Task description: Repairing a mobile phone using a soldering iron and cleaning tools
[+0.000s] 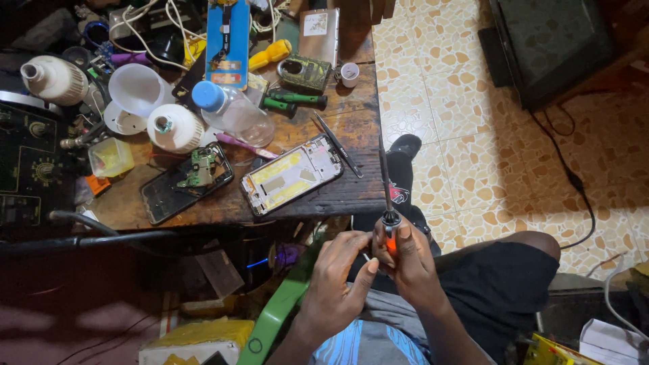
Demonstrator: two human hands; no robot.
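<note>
Right hand (414,260): closed around screwdriver (387,196), shaft pointing away.
Left hand (336,280): fingertips pinched at its handle.
Phone frame (292,174): on bench beyond hands.

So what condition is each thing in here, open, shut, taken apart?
Screwdriver: held upright in the right hand, left hand at its handle.
Phone frame: opened, lying flat on the table.
Dark phone: face down, green circuit board on it.
Plastic bottle: on its side, blue cap on.
</note>
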